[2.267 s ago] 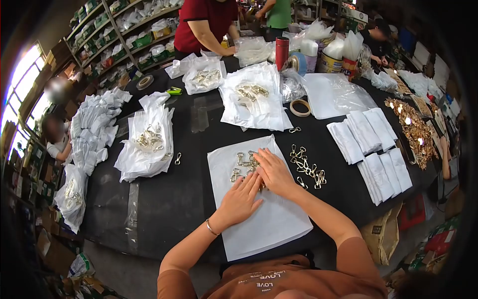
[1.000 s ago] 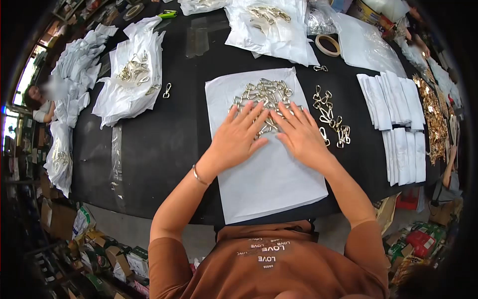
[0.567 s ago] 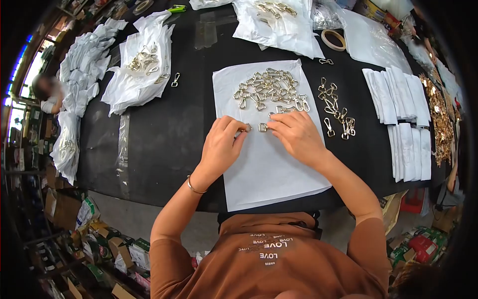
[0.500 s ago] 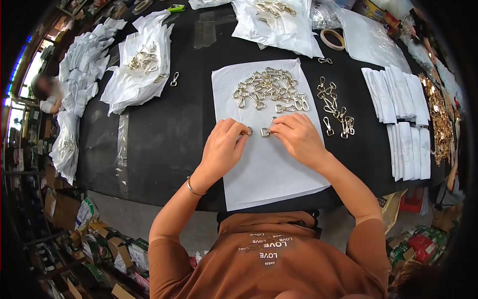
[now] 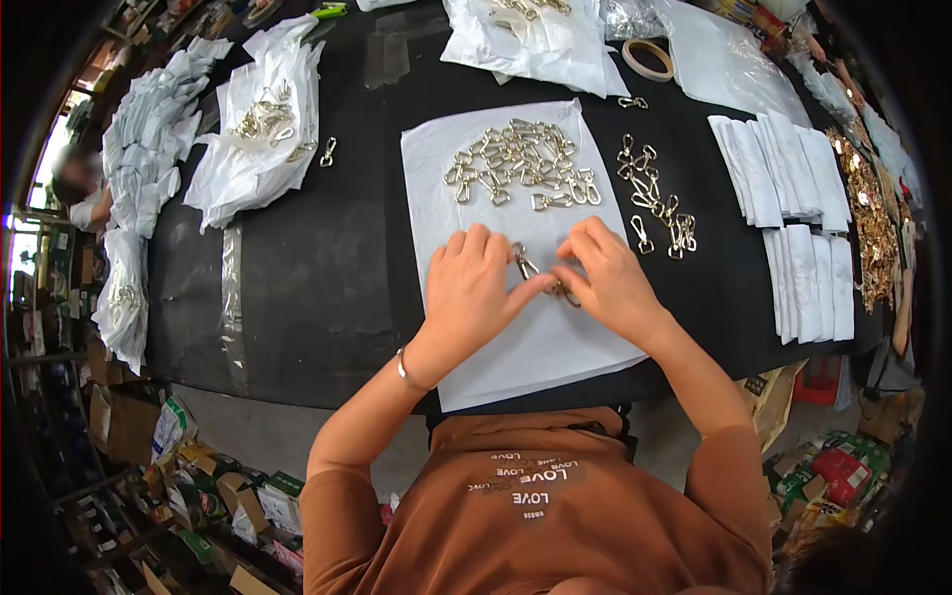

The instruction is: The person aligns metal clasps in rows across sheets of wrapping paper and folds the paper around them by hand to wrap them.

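Note:
A white paper sheet (image 5: 516, 347) lies on the black table (image 5: 327, 268) in front of me. On its upper part is a spread pile of metal snap hooks (image 5: 516, 159). Below the pile, my left hand (image 5: 476, 278) has its thumb stretched toward a few hooks (image 5: 526, 263) between the hands; its fingers are curved around their near side. My right hand (image 5: 607, 278) pinches at the same hooks from the right, partly hiding them. Several more hooks (image 5: 650, 193) lie on the black surface right of the sheet.
White paper with hooks (image 5: 253, 164) lies at left, another (image 5: 526, 50) at the top. Folded white packets (image 5: 783, 178) are stacked at right, near gold-coloured pieces (image 5: 868, 238). A tape roll (image 5: 647, 59) is behind. Another person (image 5: 84, 188) is at the far left.
The hands, earlier flat on the pile and then apart with a hook piece each, have come closer together over hooks below the pile. The pile has been spread upward, and the view has shifted.

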{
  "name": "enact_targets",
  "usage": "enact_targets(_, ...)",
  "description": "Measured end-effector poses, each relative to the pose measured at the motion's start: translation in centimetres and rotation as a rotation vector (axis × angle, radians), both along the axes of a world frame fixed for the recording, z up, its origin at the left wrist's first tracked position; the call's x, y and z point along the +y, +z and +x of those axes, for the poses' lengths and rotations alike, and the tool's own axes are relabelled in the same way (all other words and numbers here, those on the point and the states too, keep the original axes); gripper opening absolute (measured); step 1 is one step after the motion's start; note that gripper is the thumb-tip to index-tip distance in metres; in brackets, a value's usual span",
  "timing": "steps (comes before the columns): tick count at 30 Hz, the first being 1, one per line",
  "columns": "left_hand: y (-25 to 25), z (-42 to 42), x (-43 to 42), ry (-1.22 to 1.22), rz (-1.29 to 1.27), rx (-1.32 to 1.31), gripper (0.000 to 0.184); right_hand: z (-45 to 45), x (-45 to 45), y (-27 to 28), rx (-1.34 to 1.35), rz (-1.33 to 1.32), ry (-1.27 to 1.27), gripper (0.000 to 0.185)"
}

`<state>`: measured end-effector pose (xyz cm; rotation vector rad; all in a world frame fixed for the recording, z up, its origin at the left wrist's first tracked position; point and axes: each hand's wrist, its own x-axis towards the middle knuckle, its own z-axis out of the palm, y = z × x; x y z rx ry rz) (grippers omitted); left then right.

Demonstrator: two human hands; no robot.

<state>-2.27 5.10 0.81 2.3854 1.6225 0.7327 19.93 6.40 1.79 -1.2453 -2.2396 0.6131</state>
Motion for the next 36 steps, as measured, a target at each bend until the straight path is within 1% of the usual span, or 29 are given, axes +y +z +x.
enact_targets(2, -0.4, 0.9, 0.2, 0.043, -0.017, 0.079, 0.020, 0.3, -0.5, 0.4, 0.015, 0.092, 0.006, 0.010)
enact_targets(3, -0.6, 0.9, 0.1, 0.047, -0.020, 0.076, 0.020, 0.5, -0.6, 0.4, 0.011, 0.090, 0.011, 0.010)
enact_targets(7, -1.2, -0.2, -0.6, -0.016, -0.010, -0.025, 0.020, 2.0, -1.8, 0.2, -0.061, -0.011, 0.233, 0.011)
enact_targets(8, -1.1, -0.4, -0.9, -0.017, -0.012, -0.023, 0.020, 2.3, -1.7, 0.3, -0.059, -0.013, 0.232, 0.011)
enact_targets(12, -0.4, -1.2, -3.6, -0.078, -0.076, -0.174, 0.020, 3.3, -1.7, 1.1, -0.127, -0.070, 0.274, 0.012)
enact_targets(13, -0.4, -1.2, -4.4, -0.076, -0.090, -0.175, 0.020, 3.3, -2.0, 0.9, -0.127, -0.084, 0.276, 0.012)
enact_targets(17, -0.4, -0.9, -5.0, -0.127, -0.145, -0.226, 0.021, 3.2, -1.8, 0.9, -0.137, 0.052, 0.131, 0.012)
enact_targets(18, -0.3, -1.0, -5.1, -0.129, -0.141, -0.225, 0.021, 3.2, -1.9, 0.9, -0.136, 0.056, 0.129, 0.012)
enact_targets(22, 0.3, -1.8, -4.6, -0.258, -0.196, -0.239, 0.025, 2.7, -2.1, 1.2, -0.112, -0.015, 0.154, 0.014)
enact_targets(23, 0.4, -2.1, -4.0, -0.250, -0.257, -0.316, 0.026, 2.4, -1.5, 1.2, -0.113, -0.006, 0.153, 0.014)
enact_targets(24, 0.5, -2.4, -3.1, -0.241, -0.319, -0.394, 0.028, 1.7, -0.7, 1.3, -0.093, -0.047, 0.099, 0.014)
enact_targets(25, 0.5, -2.7, -1.6, -0.242, -0.310, -0.394, 0.028, 0.8, 0.2, 1.4, -0.073, -0.086, 0.047, 0.015)
enact_targets(27, 0.3, -3.2, 1.8, -0.148, -0.088, -0.245, 0.026, -0.6, 1.6, 1.6, -0.029, -0.161, -0.059, 0.016)
enact_targets(28, 0.2, -3.4, 2.7, -0.151, -0.074, -0.243, 0.026, -1.0, 1.9, 1.2, -0.028, -0.147, -0.060, 0.016)
enact_targets(32, -0.4, -3.4, 6.1, -0.135, 0.173, 0.009, 0.021, -1.7, 3.8, -1.9, -0.273, 0.288, -0.052, 0.013)
enact_targets(33, -0.1, -3.4, 5.7, -0.159, 0.177, 0.005, 0.017, -1.5, 4.0, -1.7, -0.278, 0.295, -0.056, 0.013)
enact_targets(35, 0.0, -3.7, 3.9, -0.190, 0.178, 0.005, 0.014, -1.1, 3.3, -1.6, -0.171, 0.240, 0.035, 0.011)
enact_targets(36, -0.3, -3.8, 3.1, -0.188, 0.079, -0.038, 0.013, -0.9, 3.0, -1.6, -0.115, 0.211, 0.082, 0.010)
